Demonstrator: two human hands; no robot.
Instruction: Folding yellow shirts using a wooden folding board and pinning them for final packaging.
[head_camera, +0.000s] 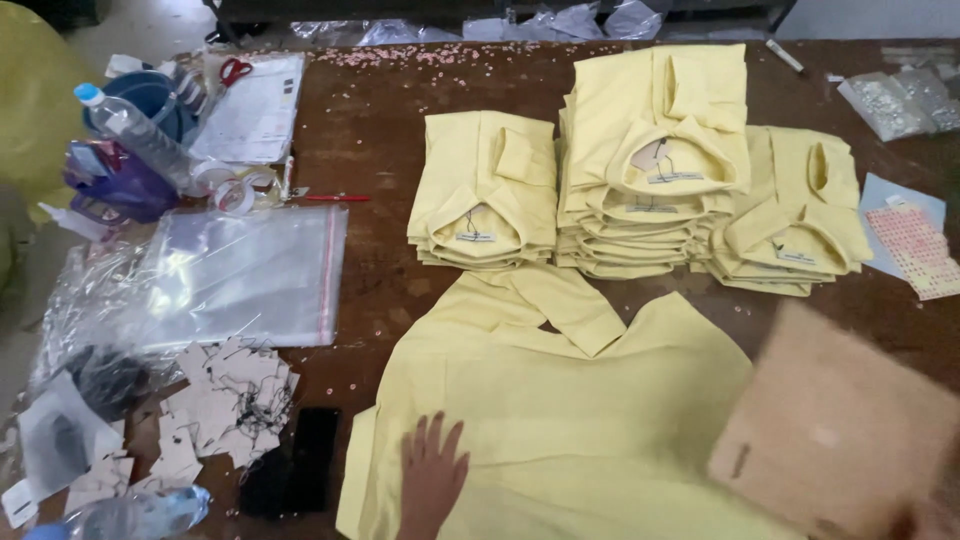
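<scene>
Shirt (560, 400) spread face-down on worktop (380, 130), near edge. Left hand (432, 470) flat on it, fingers open. Right hand unseen; card (840, 420) blurred at right. Advisable: centre card below collar, smooth cloth first.

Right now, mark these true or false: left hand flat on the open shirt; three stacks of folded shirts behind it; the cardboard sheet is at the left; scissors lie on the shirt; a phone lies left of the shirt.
1. Left hand rests flat on the open shirt: true.
2. Three stacks of folded shirts lie behind it: true.
3. The cardboard sheet is at the left: false, it is at the right.
4. Scissors lie on the shirt: false, they lie on papers at far left.
5. Phone lies left of the shirt: true.
</scene>
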